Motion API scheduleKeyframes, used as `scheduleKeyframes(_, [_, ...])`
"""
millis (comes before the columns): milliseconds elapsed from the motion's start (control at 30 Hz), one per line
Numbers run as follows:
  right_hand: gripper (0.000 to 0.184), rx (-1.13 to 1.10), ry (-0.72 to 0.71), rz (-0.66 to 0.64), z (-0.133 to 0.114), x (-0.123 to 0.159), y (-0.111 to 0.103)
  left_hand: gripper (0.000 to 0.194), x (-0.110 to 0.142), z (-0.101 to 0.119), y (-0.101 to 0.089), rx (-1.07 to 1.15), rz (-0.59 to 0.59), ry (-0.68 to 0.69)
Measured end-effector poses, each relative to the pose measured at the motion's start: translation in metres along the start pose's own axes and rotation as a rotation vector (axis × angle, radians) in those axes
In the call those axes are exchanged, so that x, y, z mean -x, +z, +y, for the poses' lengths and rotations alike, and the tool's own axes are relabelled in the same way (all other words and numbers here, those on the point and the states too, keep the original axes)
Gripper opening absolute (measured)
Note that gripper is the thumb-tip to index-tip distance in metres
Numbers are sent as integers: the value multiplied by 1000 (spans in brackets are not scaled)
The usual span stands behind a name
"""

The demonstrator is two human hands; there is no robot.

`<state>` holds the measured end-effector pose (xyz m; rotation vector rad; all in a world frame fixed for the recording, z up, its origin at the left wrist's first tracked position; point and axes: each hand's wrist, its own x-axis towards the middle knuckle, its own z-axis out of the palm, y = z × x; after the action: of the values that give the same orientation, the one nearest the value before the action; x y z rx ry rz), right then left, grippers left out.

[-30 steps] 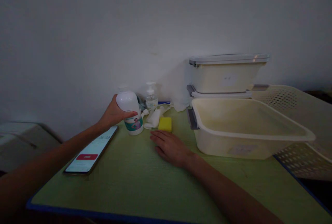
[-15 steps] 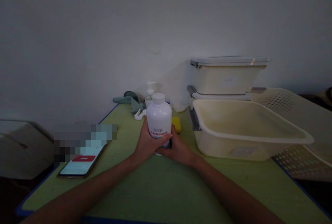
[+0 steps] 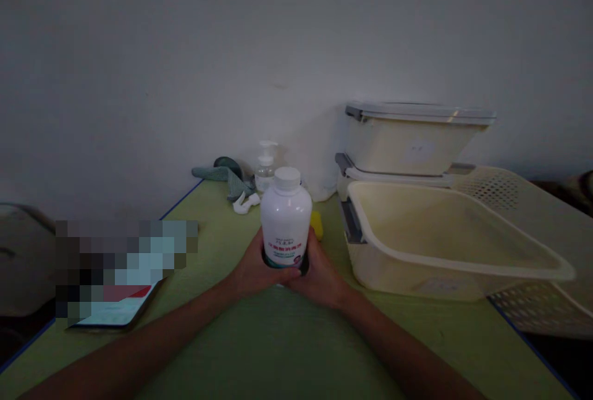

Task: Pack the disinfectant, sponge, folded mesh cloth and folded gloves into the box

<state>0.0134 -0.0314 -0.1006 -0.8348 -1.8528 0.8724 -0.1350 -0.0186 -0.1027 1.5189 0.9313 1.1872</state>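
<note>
A white plastic bottle [image 3: 286, 215] with a white screw cap stands upright between my hands, its printed label facing me. My left hand [image 3: 259, 270] wraps around the bottle's lower left side. On the lower right side, my right hand [image 3: 319, 273] grips it too, and the thumbs come together in front. The bottle's base is hidden by my fingers. Just behind it on the right, a yellow object [image 3: 317, 225] partly shows. A clear pump bottle [image 3: 265, 171] stands behind to the left, near a small white nozzle-like piece [image 3: 246, 202].
A grey-green cloth [image 3: 231, 181] lies at the table's back left. A phone [image 3: 115, 310], partly pixelated, is at the left. At the right stand an open cream bin [image 3: 430, 283], stacked lidded boxes [image 3: 403, 144] and a perforated basket [image 3: 532, 215]. The green table [image 3: 278, 350] meets the wall.
The bottle's label is now more visible, with my hands lower around it and the thumbs off the print. The whole view has shifted slightly.
</note>
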Motion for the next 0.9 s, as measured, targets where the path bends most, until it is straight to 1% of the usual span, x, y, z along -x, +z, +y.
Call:
scheduleKeyframes(67, [85,-37,3,3,-1,0,0,67,1,3,1,6,-12,-1])
scheduleKeyframes(167, [79,-78,12,-1,-1,1,-1,63,1,8,4,37,11,12])
scheduleKeyframes(267, [75,-100,28,-2,-1,2,0,57,0,14,7,74,58,6])
scheduleKeyframes(333, [74,-107,40,4,-2,1,1,53,-1,16,9,106,106,-22])
scheduleKeyframes(467, [84,-224,138,-8,-5,-1,4,48,-2,14,11,213,229,-145])
scheduleKeyframes(533, [88,-291,191,-18,-6,-1,4,48,-2,11,11,238,261,-183])
scheduleKeyframes(600, [89,-314,218,-8,-5,-3,3,49,-3,8,11,236,274,-196])
scheduleKeyframes(700, [79,-323,260,48,1,-5,0,51,-4,6,12,237,296,-206])
scheduleKeyframes(800, [69,-322,312,167,11,-10,-2,50,-4,6,13,239,297,-211])
scheduleKeyframes(900, [66,-323,335,274,20,-13,-5,49,-3,9,13,236,299,-215])
